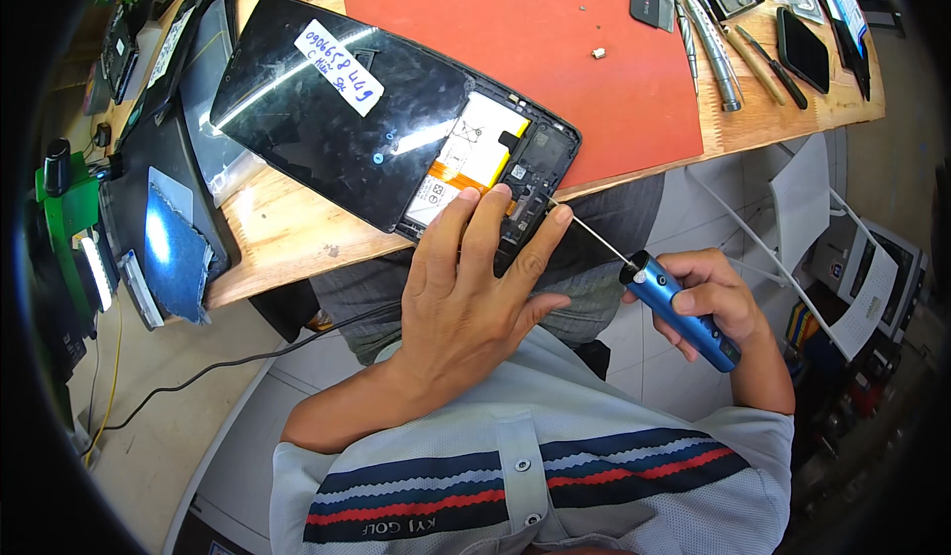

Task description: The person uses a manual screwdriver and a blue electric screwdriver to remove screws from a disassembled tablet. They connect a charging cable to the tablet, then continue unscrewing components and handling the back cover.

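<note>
A tablet with its screen partly off its frame lies at the table's front edge. Its black screen panel (327,89) is shifted to the left and carries a white handwritten label (339,67). The bared frame shows a white battery (485,139) with an orange strip and black inner parts. My left hand (475,268) rests on the frame's near edge, fingers stretched out. In my right hand (718,297) is a blue electric screwdriver (684,312), fingers wrapped round its body. Its thin shaft slants up to the frame's edge beside my left index finger; the tip's exact contact cannot be made out.
An orange-red mat (555,69) covers the table's middle, with a few tiny parts on it. Tweezers, pens and a black phone (802,50) lie at the far right. Dark device panels (188,139) and a blue pad (176,253) sit left. A black cable (228,367) hangs below.
</note>
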The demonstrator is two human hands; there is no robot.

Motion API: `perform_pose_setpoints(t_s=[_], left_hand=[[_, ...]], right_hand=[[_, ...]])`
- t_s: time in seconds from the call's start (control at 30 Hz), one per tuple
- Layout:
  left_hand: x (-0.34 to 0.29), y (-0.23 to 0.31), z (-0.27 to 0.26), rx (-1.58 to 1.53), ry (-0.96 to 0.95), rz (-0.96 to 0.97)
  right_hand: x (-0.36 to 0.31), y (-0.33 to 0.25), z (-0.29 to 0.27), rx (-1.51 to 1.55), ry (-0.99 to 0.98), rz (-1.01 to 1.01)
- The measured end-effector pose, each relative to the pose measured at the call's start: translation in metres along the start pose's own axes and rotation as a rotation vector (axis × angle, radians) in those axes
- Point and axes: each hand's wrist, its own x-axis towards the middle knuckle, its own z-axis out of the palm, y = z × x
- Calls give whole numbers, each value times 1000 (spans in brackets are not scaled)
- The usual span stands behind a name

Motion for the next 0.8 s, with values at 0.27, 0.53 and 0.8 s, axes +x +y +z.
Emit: perform_pose_setpoints(t_s=[0.27,0.53,0.8], left_hand=[[7,3,-4,50,-11,-14],[19,5,-8,159,-34,-14],[28,4,-11,179,-32,-2]], right_hand=[[1,0,-4,-11,-15,-28],[3,-3,-9,-20,-9,-55],[4,-3,-11,0,3,-83]])
